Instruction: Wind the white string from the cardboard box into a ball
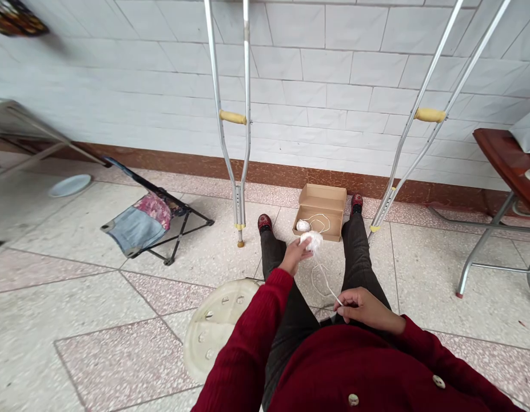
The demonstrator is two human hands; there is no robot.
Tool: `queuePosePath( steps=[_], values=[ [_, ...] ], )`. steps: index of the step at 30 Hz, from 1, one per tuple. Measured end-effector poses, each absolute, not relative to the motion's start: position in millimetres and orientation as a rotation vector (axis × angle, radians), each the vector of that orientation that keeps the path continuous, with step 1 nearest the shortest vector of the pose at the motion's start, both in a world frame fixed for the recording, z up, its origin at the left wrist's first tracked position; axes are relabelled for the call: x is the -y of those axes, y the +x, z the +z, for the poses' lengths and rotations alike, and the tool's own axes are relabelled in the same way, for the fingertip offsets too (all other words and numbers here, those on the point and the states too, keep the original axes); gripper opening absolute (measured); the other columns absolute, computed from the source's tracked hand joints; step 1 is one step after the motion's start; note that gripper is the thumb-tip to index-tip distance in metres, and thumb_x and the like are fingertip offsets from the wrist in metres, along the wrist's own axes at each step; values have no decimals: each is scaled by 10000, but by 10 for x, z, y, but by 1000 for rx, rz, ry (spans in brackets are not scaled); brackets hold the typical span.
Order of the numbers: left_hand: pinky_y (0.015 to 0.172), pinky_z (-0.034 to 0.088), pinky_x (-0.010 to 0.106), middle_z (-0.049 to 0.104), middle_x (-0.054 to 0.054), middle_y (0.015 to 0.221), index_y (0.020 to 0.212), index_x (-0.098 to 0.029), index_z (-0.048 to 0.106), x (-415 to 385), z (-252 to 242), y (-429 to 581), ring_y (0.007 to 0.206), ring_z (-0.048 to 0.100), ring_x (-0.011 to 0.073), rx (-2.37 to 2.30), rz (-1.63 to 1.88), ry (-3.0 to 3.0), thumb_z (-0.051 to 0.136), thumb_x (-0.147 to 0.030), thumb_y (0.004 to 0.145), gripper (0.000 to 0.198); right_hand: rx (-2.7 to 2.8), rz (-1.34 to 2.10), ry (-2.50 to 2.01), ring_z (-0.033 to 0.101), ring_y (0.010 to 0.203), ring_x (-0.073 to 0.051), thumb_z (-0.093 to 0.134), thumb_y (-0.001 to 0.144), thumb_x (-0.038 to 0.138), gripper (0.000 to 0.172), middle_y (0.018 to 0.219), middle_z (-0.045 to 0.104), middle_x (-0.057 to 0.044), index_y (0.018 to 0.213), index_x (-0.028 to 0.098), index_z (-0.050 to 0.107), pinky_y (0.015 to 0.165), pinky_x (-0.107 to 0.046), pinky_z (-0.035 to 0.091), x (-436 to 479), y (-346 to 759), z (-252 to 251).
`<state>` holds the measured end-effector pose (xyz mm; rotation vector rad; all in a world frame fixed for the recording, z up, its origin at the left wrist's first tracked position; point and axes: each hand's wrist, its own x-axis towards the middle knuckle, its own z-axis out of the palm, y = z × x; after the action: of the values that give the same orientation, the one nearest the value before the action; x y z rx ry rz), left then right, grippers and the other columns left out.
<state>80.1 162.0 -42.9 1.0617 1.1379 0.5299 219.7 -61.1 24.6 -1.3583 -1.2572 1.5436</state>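
Currently, the left hand [295, 256] is extending forward, its grip clamped around one white yarn ball [313, 240]. A second ball [303, 225] is sitting in an open cardboard box [320, 197] just beyond that grip, between two aluminium crutches [232, 117] [430, 114]. One white string [321, 280] is slanting down and rightward from the held ball to the right hand [363, 306], whose grip is pinching it between thumb and fingers.
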Motion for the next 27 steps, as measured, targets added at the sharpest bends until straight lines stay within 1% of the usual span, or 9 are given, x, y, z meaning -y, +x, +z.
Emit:
queuePosePath(
  steps=[3,5,8,10,12,14,15,20,27],
  values=[
    [659,533,290,685,118,943,1259,-125,494,-2021,-400,1067,765,671,190,-1205,563,1127,672,-508,795,628,1203,1546,-1336,562,619,-140,653,807,382,235,664,644,3,920,179,688,621,-262,429,523,2178,254],
    [666,512,272,686,110,942,1271,-133,484,-2135,-419,1105,810,665,197,-1246,581,1181,676,-471,795,615,1143,1556,-1314,534,602,-116,688,778,367,283,703,636,8,990,181,671,574,-238,401,446,2186,242],
    [676,493,257,697,84,915,1140,-150,589,-1924,-530,974,840,663,200,-1228,548,1243,683,-395,777,447,940,1663,-1260,415,485,-56,726,737,355,412,748,614,17,1102,191,629,442,-197,271,323,2217,127],
    [663,489,262,706,70,855,1016,-144,646,-1564,-629,816,794,668,198,-1181,491,1259,669,-364,769,332,756,1757,-1230,334,428,-28,745,707,359,453,752,609,13,1106,182,624,399,-193,164,248,2238,-17],
    [644,489,276,708,71,770,900,-125,672,-1148,-714,650,726,670,198,-1142,425,1256,656,-363,762,276,615,1781,-1210,310,415,-16,759,683,359,445,759,611,2,1066,166,642,396,-198,107,187,2248,-165],
    [639,494,288,712,76,738,825,-120,683,-807,-774,506,696,671,201,-1107,372,1251,676,-362,731,260,530,1753,-1185,318,419,-13,752,689,361,409,761,609,-4,1031,157,661,398,-200,100,134,2248,-263],
    [651,499,291,721,80,770,847,-122,687,-695,-798,450,718,676,204,-1093,360,1245,682,-360,723,269,505,1733,-1174,326,420,-14,746,697,361,389,757,608,-4,1017,155,667,398,-200,102,107,2247,-284],
    [688,507,278,717,94,947,1084,-139,629,-710,-976,336,846,679,197,-1159,393,1179,647,-372,767,393,460,1638,-1207,362,415,-24,749,680,322,324,706,607,3,949,153,683,389,-194,117,-45,2263,-268],
    [581,494,275,694,61,706,930,-111,657,-697,-1209,449,639,662,183,-1188,406,1071,725,-341,689,340,318,1602,-1346,370,401,-39,728,626,234,277,631,571,17,884,150,669,368,-176,140,-277,2388,-536]
  ],
)
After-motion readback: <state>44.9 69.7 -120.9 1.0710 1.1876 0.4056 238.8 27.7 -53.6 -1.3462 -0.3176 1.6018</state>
